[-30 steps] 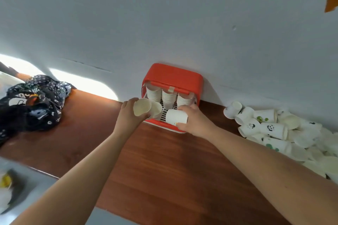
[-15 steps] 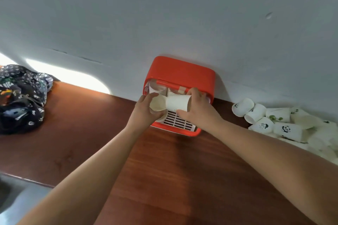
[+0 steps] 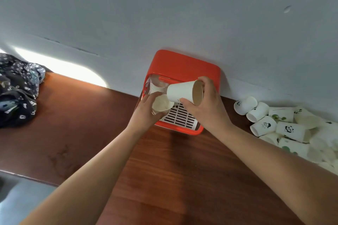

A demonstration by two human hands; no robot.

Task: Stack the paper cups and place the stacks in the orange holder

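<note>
Close together, two cups (image 3: pixel 161 105) (image 3: pixel 182 92) in hands (image 3: pixel 144 114) (image 3: pixel 208 109) (orange holder (image 3: pixel 186 64) behind)

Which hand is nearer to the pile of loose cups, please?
Right. The right hand, gripping a cup before the holder, lies left of the pile; the left hand, holding a second cup, is farther left, beyond the right hand.

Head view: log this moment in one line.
left hand holds lower cup | right hand holds tilted cup | orange holder has stacks
</note>
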